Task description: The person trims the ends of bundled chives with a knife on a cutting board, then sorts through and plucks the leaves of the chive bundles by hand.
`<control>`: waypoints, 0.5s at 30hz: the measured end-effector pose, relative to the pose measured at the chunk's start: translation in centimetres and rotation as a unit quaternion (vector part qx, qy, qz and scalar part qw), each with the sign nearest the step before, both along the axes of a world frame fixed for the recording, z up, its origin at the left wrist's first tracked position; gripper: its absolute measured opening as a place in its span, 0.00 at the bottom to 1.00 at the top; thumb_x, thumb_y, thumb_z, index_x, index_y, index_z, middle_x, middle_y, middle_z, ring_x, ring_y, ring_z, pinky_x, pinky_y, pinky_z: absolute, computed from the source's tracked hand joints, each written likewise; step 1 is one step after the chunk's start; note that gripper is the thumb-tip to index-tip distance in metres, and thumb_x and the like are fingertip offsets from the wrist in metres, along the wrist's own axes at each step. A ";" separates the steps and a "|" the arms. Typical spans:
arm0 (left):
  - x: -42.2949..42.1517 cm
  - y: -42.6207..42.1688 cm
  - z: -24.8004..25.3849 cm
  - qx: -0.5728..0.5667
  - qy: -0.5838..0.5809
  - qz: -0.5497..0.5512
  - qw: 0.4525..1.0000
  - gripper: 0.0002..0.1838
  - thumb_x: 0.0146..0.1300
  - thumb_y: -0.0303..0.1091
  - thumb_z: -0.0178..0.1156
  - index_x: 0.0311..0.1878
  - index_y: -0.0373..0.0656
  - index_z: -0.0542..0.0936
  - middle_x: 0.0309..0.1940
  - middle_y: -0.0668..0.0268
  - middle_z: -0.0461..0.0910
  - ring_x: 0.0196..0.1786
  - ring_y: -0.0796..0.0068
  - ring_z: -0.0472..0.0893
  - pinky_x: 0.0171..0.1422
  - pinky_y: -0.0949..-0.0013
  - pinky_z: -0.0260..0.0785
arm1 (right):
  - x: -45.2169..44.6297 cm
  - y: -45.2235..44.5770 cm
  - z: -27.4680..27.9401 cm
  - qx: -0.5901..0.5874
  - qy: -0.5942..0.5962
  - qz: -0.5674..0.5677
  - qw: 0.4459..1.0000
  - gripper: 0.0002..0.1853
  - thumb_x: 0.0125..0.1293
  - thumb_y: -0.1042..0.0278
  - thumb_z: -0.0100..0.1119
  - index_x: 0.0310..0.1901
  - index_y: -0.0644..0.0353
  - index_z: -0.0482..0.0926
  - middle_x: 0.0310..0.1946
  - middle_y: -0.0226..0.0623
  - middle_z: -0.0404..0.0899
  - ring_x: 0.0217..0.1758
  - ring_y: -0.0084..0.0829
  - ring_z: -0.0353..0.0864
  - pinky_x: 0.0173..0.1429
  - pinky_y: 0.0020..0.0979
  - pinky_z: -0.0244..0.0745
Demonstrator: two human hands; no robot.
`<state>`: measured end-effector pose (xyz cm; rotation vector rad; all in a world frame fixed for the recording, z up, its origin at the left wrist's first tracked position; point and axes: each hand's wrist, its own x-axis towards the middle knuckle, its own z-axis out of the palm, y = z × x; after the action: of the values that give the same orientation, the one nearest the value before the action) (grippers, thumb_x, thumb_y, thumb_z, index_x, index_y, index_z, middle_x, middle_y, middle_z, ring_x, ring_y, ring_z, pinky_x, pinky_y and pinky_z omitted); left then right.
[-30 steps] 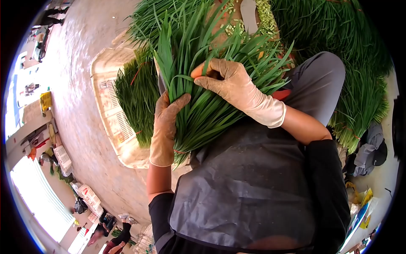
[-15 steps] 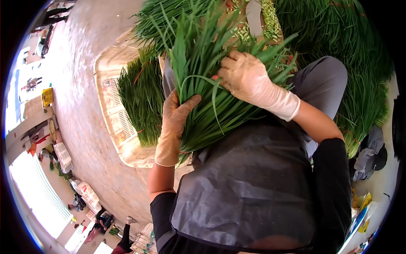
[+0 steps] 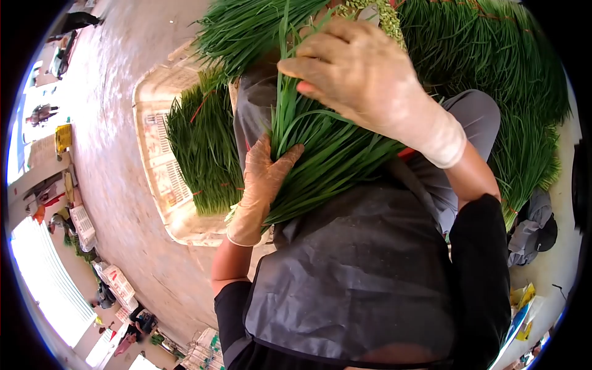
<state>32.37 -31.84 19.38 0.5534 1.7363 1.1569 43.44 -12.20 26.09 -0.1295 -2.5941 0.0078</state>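
Right hand point(image 3: 376, 80) raised, slender ribbony leaves point(image 3: 336, 154)

The crate point(image 3: 145, 148) stands on the floor point(image 3: 117, 179) left of the left hand point(image 3: 262, 182), with a bundle point(image 3: 206, 154) in it. The bunch point(image 3: 333, 148) runs rightward from the left hand, before the apron point(image 3: 351, 271), and a pile point(image 3: 250, 31) lies ahead. Cuttings point(image 3: 393, 23) lie beyond the right hand point(image 3: 376, 86), and the heap point(image 3: 487, 61) lies to its right.
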 end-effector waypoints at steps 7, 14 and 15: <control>-0.3 -0.2 0.1 0.022 -0.010 0.012 1.000 0.22 0.62 0.25 0.64 0.60 0.35 0.74 0.48 0.67 0.82 0.47 0.79 0.78 0.56 0.73 0.71 | -1.9 0.2 -1.6 -0.058 0.037 -0.005 0.998 0.07 0.61 0.59 0.64 0.34 0.50 0.78 0.34 0.27 0.79 0.43 0.34 0.78 0.46 0.36 0.76; -0.8 -0.1 -0.7 0.043 -0.031 0.006 0.999 0.22 0.62 0.25 0.64 0.59 0.35 0.74 0.46 0.67 0.83 0.46 0.81 0.79 0.55 0.74 0.71 | 3.6 1.2 -1.6 -0.127 -0.053 -0.067 0.988 0.17 0.59 0.47 0.66 0.38 0.53 0.80 0.36 0.31 0.81 0.41 0.34 0.80 0.46 0.33 0.76; -0.8 0.0 -0.6 0.042 -0.035 0.014 0.998 0.21 0.62 0.25 0.64 0.59 0.35 0.75 0.46 0.67 0.83 0.45 0.81 0.78 0.54 0.74 0.71 | 3.2 -0.3 -2.7 -0.084 -0.082 -0.095 0.989 0.19 0.61 0.43 0.63 0.39 0.52 0.81 0.36 0.31 0.81 0.43 0.35 0.81 0.51 0.35 0.75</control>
<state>31.62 -31.85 18.76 0.5353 1.6464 1.2587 46.60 -12.50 23.41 -0.4568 -2.7310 0.1531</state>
